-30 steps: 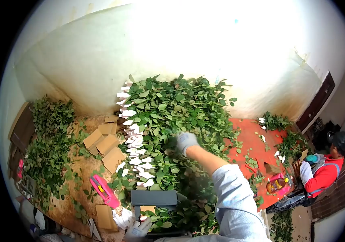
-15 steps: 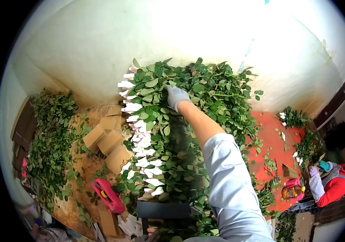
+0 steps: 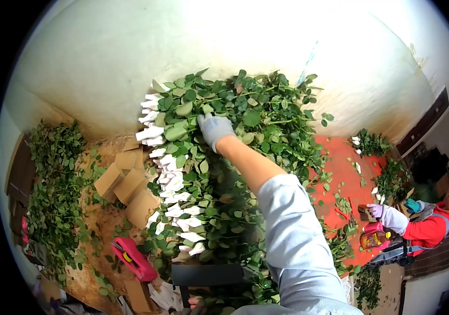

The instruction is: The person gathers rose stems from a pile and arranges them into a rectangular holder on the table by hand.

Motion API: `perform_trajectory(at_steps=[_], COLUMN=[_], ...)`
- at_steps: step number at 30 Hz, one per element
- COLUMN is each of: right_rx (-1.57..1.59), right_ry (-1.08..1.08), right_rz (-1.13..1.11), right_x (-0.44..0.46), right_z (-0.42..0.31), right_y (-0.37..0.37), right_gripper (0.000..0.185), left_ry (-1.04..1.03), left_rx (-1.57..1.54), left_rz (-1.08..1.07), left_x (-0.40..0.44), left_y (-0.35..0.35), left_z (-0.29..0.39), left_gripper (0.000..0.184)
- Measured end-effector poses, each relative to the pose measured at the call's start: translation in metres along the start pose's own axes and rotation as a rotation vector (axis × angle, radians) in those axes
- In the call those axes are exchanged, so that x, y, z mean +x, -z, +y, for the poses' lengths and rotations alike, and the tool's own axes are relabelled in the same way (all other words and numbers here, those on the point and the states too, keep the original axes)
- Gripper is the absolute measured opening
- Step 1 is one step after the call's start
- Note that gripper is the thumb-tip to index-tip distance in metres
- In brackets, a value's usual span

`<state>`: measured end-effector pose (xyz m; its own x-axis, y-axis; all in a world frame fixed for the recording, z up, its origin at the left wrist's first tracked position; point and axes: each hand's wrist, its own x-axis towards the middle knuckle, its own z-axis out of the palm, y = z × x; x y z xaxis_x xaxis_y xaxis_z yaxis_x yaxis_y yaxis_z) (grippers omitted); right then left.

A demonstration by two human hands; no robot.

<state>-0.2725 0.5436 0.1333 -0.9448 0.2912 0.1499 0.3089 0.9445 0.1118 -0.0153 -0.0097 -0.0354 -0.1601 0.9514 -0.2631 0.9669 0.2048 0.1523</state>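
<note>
My right hand (image 3: 216,130), in a grey glove, reaches over the top of a large pile of leafy rose stems (image 3: 266,128). Its fingers are closed around stems among the leaves; the exact grip is partly hidden. White, sleeved-looking rose heads (image 3: 151,134) stick out to the left of this hand. More white rose heads (image 3: 172,181) line the pile's left edge down toward me. At the bottom edge, a small pinkish and grey shape may be my left hand, but its fingers do not show clearly.
Cardboard pieces (image 3: 130,186) and a pink tool (image 3: 134,258) lie left of the pile. Cut foliage (image 3: 59,194) covers the far left. A dark chair back (image 3: 206,274) stands in front. On the right, a co-worker (image 3: 429,226) in red is beside a brown bottle (image 3: 372,239) and the red table (image 3: 348,184).
The view has shifted slightly. My right hand and the rose heads beside it have moved a little left. The co-worker's purple-gloved hand has reached further toward the red table.
</note>
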Motion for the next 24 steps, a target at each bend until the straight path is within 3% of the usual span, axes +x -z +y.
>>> perform_trajectory(at_steps=[2, 6, 11, 14, 15, 18, 20, 24], right_rx=[-0.002, -0.028, -0.025, -0.028, 0.009, -0.076, -0.103, -0.081], right_ry=[0.056, 0.425, 0.656, 0.626, 0.588, 0.456, 0.314, 0.235], right_rz=[0.065, 0.229, 0.213, 0.053, 0.061, -0.088, -0.087, -0.080], right_x=[-0.031, -0.100, -0.189, -0.234, -0.244, -0.258, -0.282, -0.347], right_z=[-0.004, -0.021, -0.060, -0.078, -0.076, -0.045, -0.028, -0.040], right_y=[0.002, 0.031, 0.073, 0.084, 0.086, 0.063, 0.060, 0.097], right_gripper=[0.025, 0.023, 0.037, 0.045, 0.033, 0.019, 0.018, 0.016], left_ry=[0.000, -0.004, 0.015, 0.010, -0.045, -0.158, -0.073, -0.029], left_rx=[0.010, 0.043, 0.164, -0.157, -0.157, 0.021, 0.054, -0.225], left_rz=[0.001, 0.003, -0.038, 0.194, 0.387, 0.332, 0.192, 0.228], left_x=[-0.001, -0.003, -0.013, -0.012, -0.009, -0.002, -0.004, -0.009], left_y=[0.001, 0.001, -0.002, 0.008, 0.012, 0.047, 0.018, 0.028], left_z=[0.001, 0.005, 0.020, 0.016, 0.020, 0.018, 0.011, 0.018], left_gripper=[0.062, 0.062, 0.062, 0.063, 0.057, 0.057, 0.055, 0.059])
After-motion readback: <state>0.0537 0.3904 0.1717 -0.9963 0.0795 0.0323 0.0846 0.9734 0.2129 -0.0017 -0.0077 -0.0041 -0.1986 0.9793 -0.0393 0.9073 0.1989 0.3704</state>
